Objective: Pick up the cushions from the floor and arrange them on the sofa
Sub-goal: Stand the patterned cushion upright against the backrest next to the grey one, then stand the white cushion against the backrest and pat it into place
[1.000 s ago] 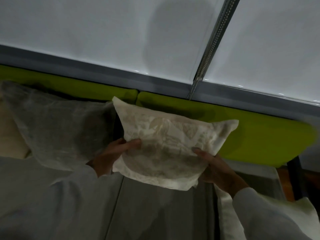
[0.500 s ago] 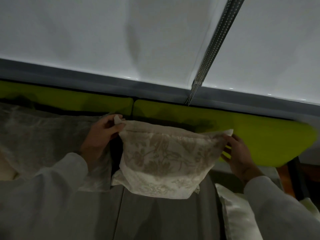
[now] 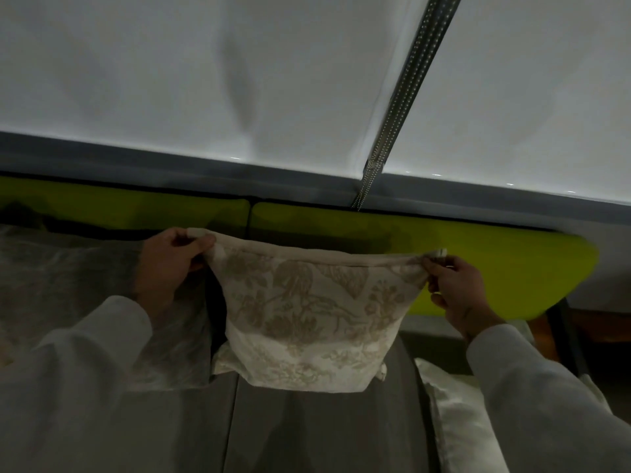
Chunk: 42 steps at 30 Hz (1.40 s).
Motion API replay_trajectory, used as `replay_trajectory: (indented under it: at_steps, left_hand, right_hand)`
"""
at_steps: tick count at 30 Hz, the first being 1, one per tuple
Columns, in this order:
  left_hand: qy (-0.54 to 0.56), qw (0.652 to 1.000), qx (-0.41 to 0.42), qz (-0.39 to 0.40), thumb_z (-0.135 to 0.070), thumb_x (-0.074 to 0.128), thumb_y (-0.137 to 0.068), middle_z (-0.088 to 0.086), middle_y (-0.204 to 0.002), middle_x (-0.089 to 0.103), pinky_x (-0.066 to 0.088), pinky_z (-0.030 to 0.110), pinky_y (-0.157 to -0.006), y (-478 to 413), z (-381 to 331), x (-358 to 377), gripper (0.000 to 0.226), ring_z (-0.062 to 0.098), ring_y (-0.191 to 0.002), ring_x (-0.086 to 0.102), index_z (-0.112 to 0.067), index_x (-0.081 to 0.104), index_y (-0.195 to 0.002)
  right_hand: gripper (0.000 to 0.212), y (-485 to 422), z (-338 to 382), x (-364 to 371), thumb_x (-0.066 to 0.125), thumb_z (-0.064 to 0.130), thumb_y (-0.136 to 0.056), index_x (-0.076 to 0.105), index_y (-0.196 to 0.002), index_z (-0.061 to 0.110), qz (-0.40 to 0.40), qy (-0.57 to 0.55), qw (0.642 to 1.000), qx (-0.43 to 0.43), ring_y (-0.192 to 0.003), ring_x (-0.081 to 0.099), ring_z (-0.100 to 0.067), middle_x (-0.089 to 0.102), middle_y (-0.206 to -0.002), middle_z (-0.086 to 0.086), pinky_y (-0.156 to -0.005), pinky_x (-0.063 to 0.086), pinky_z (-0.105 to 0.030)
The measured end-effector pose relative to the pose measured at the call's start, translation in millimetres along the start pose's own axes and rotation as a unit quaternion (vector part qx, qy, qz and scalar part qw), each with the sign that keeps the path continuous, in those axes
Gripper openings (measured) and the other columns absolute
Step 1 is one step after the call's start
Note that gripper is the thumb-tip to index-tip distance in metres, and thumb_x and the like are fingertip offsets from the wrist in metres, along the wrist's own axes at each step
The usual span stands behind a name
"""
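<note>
Starting at the far left: pale gauzy cushion [image 3: 85, 295] propped against the lime-green backrest [image 3: 495, 268] of the sofa, lower edge down on the grey seat [image 3: 307, 431]. Partly covered by a white sleeve [image 3: 78, 377] crossing in front.

Next along, left hand [image 3: 167, 264] pinching the upper left corner of the floral cushion [image 3: 307, 319], fingers curled tight over the hem. Stretched taut between both hands along its top edge, sagging in the middle, beige leaf-and-flower print facing out. Hanging upright in front of the seam between the two backrest sections, bottom corners touching the grey seat, left edge just beside the gauzy cushion with a dark gap between.

Then right hand [image 3: 457, 295] clamped on the upper right corner of the same cushion, thumb and fingers closed around the fabric, a small white tab poking out above the knuckles.

Lower right, a cream satin cushion [image 3: 457, 414] lying flat on the seat, partly hidden under the right sleeve.

Behind everything, white roller blinds [image 3: 205, 80] with a beaded chain [image 3: 399, 97] running diagonally down to the grey sill.
</note>
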<state>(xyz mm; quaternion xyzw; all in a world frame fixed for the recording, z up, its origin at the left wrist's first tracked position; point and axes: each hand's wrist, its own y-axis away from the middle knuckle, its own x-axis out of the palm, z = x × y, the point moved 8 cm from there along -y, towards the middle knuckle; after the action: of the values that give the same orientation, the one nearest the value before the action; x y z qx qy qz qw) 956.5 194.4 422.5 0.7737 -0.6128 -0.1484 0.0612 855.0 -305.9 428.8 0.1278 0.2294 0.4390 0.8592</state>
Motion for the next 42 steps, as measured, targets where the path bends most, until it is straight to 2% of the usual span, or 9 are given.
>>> replay_trajectory:
  at_steps: [5,11,16,20,27,32,35,39,42]
  left_hand:
    - [-0.133,0.991,0.025,0.008,-0.026,0.082,-0.081,0.007,-0.104,0.073,0.058,0.044,-0.085,7.9,-13.7,-0.6,0.025,0.026,-0.097,0.07,-0.015,0.069,-0.099]
    - [-0.345,0.907,0.238,0.036,-0.017,0.078,-0.086,0.018,-0.115,0.07,0.042,0.032,-0.084,50.6,-74.2,38.1,0.036,0.036,-0.101,0.065,-0.007,0.068,-0.119]
    - [-0.302,0.912,0.254,0.111,-0.024,0.074,-0.088,0.0,-0.113,0.071,0.044,0.024,-0.087,98.7,-92.4,93.3,0.028,0.019,-0.107,0.065,-0.023,0.068,-0.115]
    - [-0.284,0.899,0.256,0.213,-0.029,0.073,-0.089,-0.02,-0.092,0.066,0.044,0.013,-0.076,159.7,-79.5,151.7,0.019,-0.006,-0.088,0.061,-0.032,0.065,-0.106]
    - [-0.321,0.875,0.206,0.298,-0.022,0.08,-0.084,-0.007,-0.092,0.074,0.055,0.026,-0.079,268.7,-9.1,233.7,0.02,0.004,-0.086,0.068,-0.022,0.072,-0.103]
    - [-0.341,0.879,0.139,0.302,-0.024,0.082,-0.082,-0.013,-0.086,0.073,0.045,0.004,-0.071,351.2,40.6,282.1,0.023,-0.001,-0.085,0.068,-0.039,0.067,-0.088]
    - [-0.359,0.881,0.099,0.292,-0.021,0.081,-0.083,-0.008,-0.089,0.072,0.042,0.001,-0.067,394.5,79.8,321.8,0.017,0.012,-0.087,0.069,-0.028,0.07,-0.094]
    - [-0.343,0.896,0.002,0.282,-0.018,0.073,-0.091,0.01,-0.103,0.072,0.055,0.041,-0.088,423.1,112.8,337.4,0.021,0.03,-0.1,0.069,-0.01,0.069,-0.11]
    - [-0.317,0.91,-0.073,0.258,-0.02,0.07,-0.093,0.016,-0.113,0.07,0.052,0.05,-0.096,439.7,137.2,348.3,0.028,0.035,-0.108,0.065,-0.005,0.067,-0.116]
  right_hand:
    - [0.004,13.5,-1.4,-6.9,0.066,0.021,-0.101,0.062,-0.102,0.022,0.031,0.035,0.999,0.014,-0.06,0.061,-0.017,0.067,-0.079,-0.005,-0.056,0.046,-0.027]
    - [0.037,35.3,-5.2,-21.8,0.064,0.019,-0.102,0.056,-0.138,0.023,0.058,0.12,0.991,-0.012,-0.076,0.065,-0.024,0.071,-0.11,-0.014,-0.062,0.051,-0.033]
    - [0.041,66.6,-2.0,-52.8,0.066,0.019,-0.102,0.054,-0.141,0.015,0.081,0.154,0.984,-0.026,-0.086,0.066,-0.028,0.071,-0.12,-0.02,-0.071,0.052,-0.039]
    - [0.035,99.4,-11.6,-101.0,0.065,0.02,-0.102,0.055,-0.136,0.016,0.098,0.168,0.98,-0.031,-0.092,0.067,-0.027,0.069,-0.118,-0.016,-0.081,0.055,-0.048]
    - [0.036,128.6,-79.1,-212.9,0.064,0.023,-0.103,0.055,-0.136,0.013,0.131,0.205,0.97,-0.004,-0.099,0.068,-0.025,0.068,-0.124,-0.011,-0.078,0.055,-0.038]
    - [0.036,110.1,-137.6,-318.8,0.065,0.027,-0.102,0.057,-0.135,0.015,0.141,0.206,0.968,0.028,-0.104,0.07,-0.029,0.07,-0.122,-0.016,-0.094,0.056,-0.049]
    - [0.041,93.7,-174.7,-380.9,0.064,0.024,-0.103,0.055,-0.14,0.01,0.15,0.207,0.964,0.074,-0.109,0.067,-0.032,0.066,-0.129,-0.019,-0.098,0.053,-0.051]
    - [0.04,77.4,-205.5,-415.3,0.065,0.025,-0.102,0.057,-0.139,0.01,0.132,0.205,0.964,0.108,-0.109,0.066,-0.031,0.064,-0.134,-0.02,-0.095,0.056,-0.047]
    - [0.042,63.2,-231.6,-430.2,0.066,0.027,-0.102,0.057,-0.139,0.009,0.131,0.225,0.957,0.125,-0.113,0.065,-0.035,0.06,-0.14,-0.02,-0.095,0.057,-0.047]
